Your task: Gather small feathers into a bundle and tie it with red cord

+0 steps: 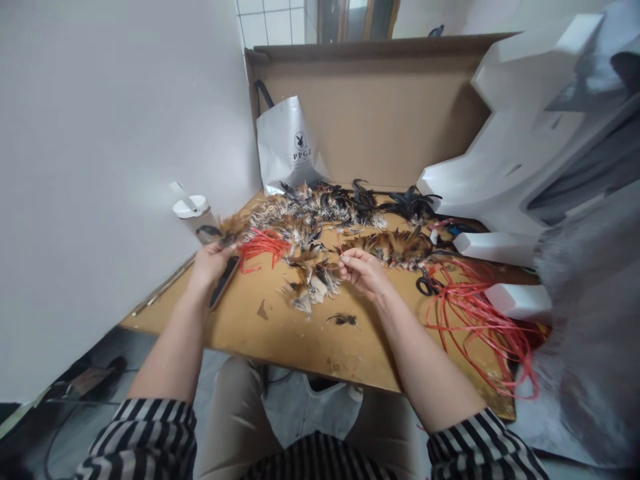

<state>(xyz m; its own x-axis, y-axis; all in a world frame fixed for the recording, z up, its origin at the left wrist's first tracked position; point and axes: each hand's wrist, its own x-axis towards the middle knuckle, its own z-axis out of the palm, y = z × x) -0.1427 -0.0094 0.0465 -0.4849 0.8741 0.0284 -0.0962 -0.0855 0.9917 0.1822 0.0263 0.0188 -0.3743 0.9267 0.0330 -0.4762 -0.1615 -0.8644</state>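
On the left of the table, my left hand point(210, 262) is closed on a bunch of brown and black feathers point(231, 229). Just right of it lies a bundle of cut red plastic strips point(265, 245). My right hand point(366, 272) pinches a thin red strip point(339, 244), of which only a short end shows above the fingertips. Beside those fingers sits a loose heap of brown and white feathers point(313, 283). Nearer the front edge lies a small dark feather tuft point(344, 320). Feather bundles form a long row point(320, 203) behind, and another brown row point(400, 247) lies right of centre.
A phone point(223, 283) lies under my left wrist. Black-handled scissors point(429, 285) and a tangle of long red strips point(475, 313) are at right, near white foam blocks point(517, 300). A silver bag point(287, 147), a cardboard panel point(390, 120) and a white lidded container point(193, 210) border the table point(300, 343).
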